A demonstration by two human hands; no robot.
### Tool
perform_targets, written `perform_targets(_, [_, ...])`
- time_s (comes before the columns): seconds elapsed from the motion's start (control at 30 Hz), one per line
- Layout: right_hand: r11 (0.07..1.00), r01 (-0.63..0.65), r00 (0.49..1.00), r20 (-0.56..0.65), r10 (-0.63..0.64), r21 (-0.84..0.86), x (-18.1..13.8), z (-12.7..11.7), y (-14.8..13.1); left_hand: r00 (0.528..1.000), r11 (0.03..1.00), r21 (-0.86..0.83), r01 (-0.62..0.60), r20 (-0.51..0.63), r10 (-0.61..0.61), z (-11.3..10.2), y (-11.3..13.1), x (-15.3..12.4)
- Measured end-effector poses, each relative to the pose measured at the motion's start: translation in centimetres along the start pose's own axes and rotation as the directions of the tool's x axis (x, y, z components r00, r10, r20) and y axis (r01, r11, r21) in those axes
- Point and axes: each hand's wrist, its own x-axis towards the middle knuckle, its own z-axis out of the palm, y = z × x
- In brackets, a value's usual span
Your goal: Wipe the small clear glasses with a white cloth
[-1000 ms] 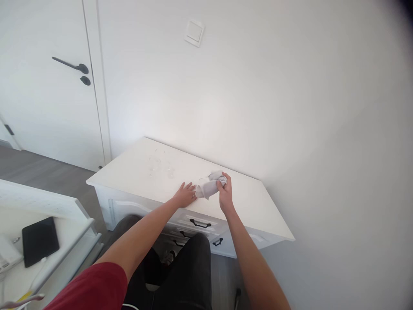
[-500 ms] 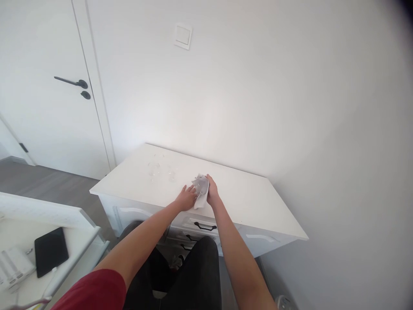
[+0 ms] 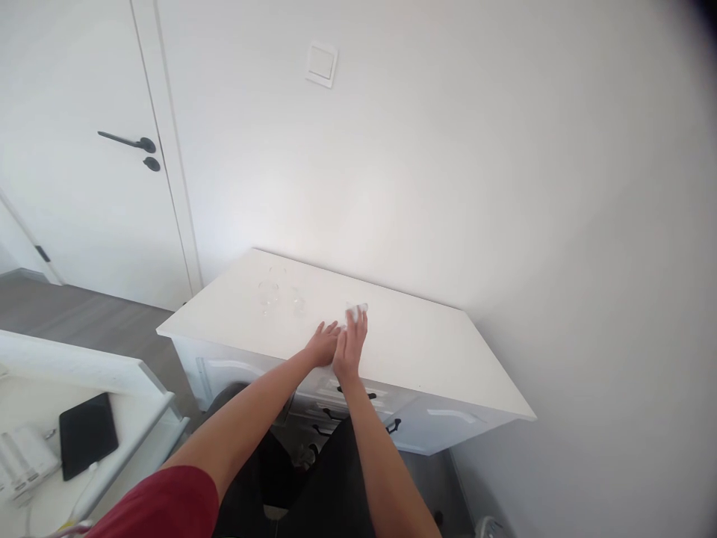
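My right hand (image 3: 350, 346) rests over a crumpled white sheet (image 3: 357, 308), paper or thin cloth, pressing it on the white cabinet top (image 3: 414, 336). Only the sheet's far end shows beyond the fingers. Close against it, my left hand (image 3: 323, 347) lies on the near edge of the top with its fingers spread; part of its palm side is hidden by the right hand. Some clear, see-through glass-like pieces (image 3: 269, 293) stand on the top further left, their outlines faint.
A black tablet (image 3: 89, 435) and a white device (image 3: 28, 459) lie on a white desk (image 3: 33, 396) at lower left. Dark handles (image 3: 358, 392) mark the cabinet front. A white door (image 3: 78, 209) and a wall with a light switch (image 3: 322, 63) rise behind.
My right hand has moved left, from the sheet's right side to over it, covering most of it. The sheet is more bunched up. My left hand has hardly moved.
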Motion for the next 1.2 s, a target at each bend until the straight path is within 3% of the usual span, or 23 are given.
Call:
perform_targets(0.03, [0.978,0.164,0.983,0.108,-0.151,-0.13,0.2,-0.3,0.1,1.0,1.0,-0.006,0.003,-0.012,-0.003,0.1,0.0,0.0])
perform_targets(0.1, [0.843,0.457,0.873,0.321,-0.366,-0.283,1.3,-1.1,0.8,0.999,1.0,-0.019,0.02,-0.033,-0.021,0.2,0.1,0.0])
perform_targets(0.17, [0.711,0.635,0.745,0.485,-0.458,-0.302,3.0,-1.9,1.7,0.999,0.999,-0.026,0.044,-0.028,-0.044,0.1,0.2,0.0])
perform_targets(0.23, [0.71,0.676,0.65,0.614,-0.447,-0.198,4.7,-2.4,2.3,0.998,0.998,-0.03,0.061,-0.017,-0.061,-0.1,0.3,0.1])
perform_targets(0.3, [0.828,0.557,0.627,0.687,-0.367,-0.066,6.4,-2.3,2.3,0.998,0.997,-0.048,0.067,-0.013,-0.068,-0.3,0.4,0.1])
perform_targets(0.37, [0.947,0.321,0.669,0.708,-0.226,-0.002,8.0,-1.6,2.0,0.998,0.995,-0.083,0.064,-0.009,-0.065,-0.5,0.4,0.2])
perform_targets(0.43, [0.993,0.117,0.697,0.711,-0.09,0.01,9.6,-0.8,1.5,0.998,0.991,-0.113,0.067,-0.009,-0.068,-0.6,0.3,0.2])
perform_targets(0.53, [0.999,-0.033,0.693,0.721,0.002,0.03,11.8,-0.2,1.0,0.997,0.991,-0.115,0.072,-0.019,-0.075,-0.6,0.2,0.3])
perform_targets(0.6, [0.992,-0.109,0.653,0.757,0.021,0.066,12.9,-0.7,0.9,0.998,0.993,-0.104,0.063,-0.018,-0.065,-0.5,0.2,0.2])
perform_targets(0.7, [0.946,-0.293,0.542,0.839,0.048,0.136,13.6,-2.2,1.5,0.998,0.994,-0.091,0.053,-0.011,-0.055,-0.6,0.3,0.2])
perform_targets(0.73, [0.911,-0.371,0.526,0.849,0.044,0.183,13.6,-2.6,1.8,0.998,0.994,-0.086,0.059,-0.015,-0.061,-0.7,0.4,0.2])
perform_targets(0.77, [0.863,-0.442,0.543,0.838,0.041,0.244,13.4,-2.9,2.1,0.997,0.994,-0.082,0.067,-0.021,-0.069,-0.7,0.5,0.2])
perform_targets(0.83, [0.737,-0.557,0.628,0.775,0.072,0.383,12.3,-3.0,2.7,0.997,0.994,-0.073,0.075,-0.016,-0.076,-1.0,0.5,0.1])
perform_targets(0.9, [0.646,-0.591,0.718,0.681,0.146,0.484,10.4,-2.5,2.9,0.997,0.995,-0.066,0.072,0.011,-0.072,-1.2,0.5,0.0])
perform_targets(0.97, [0.604,-0.589,0.769,0.601,0.217,0.536,7.9,-1.7,2.8,0.998,0.997,-0.067,0.047,0.042,-0.044,-1.4,0.3,-0.2])
perform_targets(1.13, [0.395,-0.571,0.82,0.474,0.32,0.72,2.7,-0.7,2.5,0.999,0.998,-0.065,0.005,0.053,-0.001,-1.6,0.0,-0.2])
perform_targets(1.2, [0.38,-0.553,0.832,0.47,0.295,0.741,1.7,-1.2,2.9,0.998,0.998,-0.054,0.019,0.058,-0.016,-1.5,0.0,0.0])
